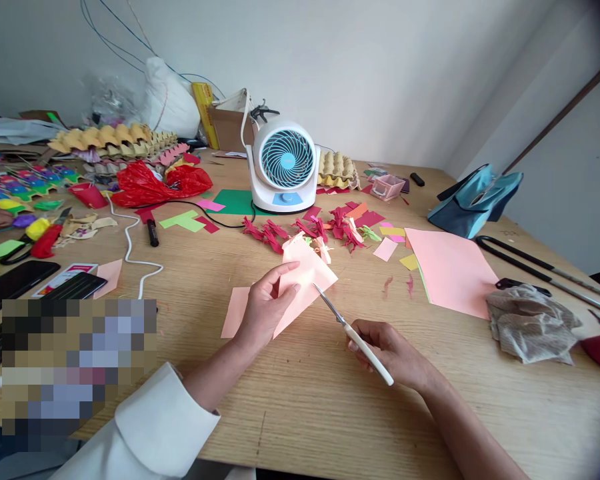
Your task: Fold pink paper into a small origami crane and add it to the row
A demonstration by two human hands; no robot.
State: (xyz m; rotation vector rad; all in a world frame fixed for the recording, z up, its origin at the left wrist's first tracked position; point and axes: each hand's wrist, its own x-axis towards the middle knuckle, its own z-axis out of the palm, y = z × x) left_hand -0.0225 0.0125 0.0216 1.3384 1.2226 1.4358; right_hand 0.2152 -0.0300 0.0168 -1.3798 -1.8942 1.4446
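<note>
Near the middle of the wooden table, my left hand (266, 301) pinches a sheet of pale pink paper (305, 270) between thumb and fingers. My right hand (383, 350) is wrapped round the white handles of a pair of scissors (364, 350). The scissors' metal tips touch or nearly touch the held paper's right part; the exact contact is hard to tell. Another pale pink piece (236, 308) lies partly behind my left hand. Just beyond the held sheet are crumpled dark red paper pieces (273, 233) and small pink and yellow scraps.
A white fan (286, 163) stands behind the papers. To the right are a large pink sheet (450, 270), a blue bag (473, 203) and a crumpled grey cloth (533, 323). On the left lie a red plastic bag (155, 185), a white cable (131, 250) and phones.
</note>
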